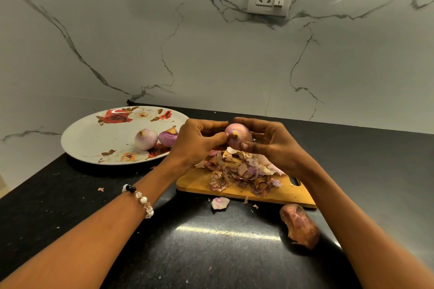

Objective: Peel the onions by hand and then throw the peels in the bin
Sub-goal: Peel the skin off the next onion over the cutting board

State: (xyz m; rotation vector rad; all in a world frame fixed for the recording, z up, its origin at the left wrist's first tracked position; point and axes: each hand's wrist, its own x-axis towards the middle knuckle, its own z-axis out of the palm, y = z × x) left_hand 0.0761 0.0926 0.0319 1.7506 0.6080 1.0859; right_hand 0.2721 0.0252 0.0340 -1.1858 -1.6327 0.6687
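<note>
Head view: L hand [192,145] & R hand [270,145] curled, gripping onion [237,138].

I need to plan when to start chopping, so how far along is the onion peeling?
Done: two peeled onions on the floral plate. In hand: both hands, left hand and right hand, grip a third onion. Left: one unpeeled onion on the counter, and the peel pile on the cutting board to bin.
</note>
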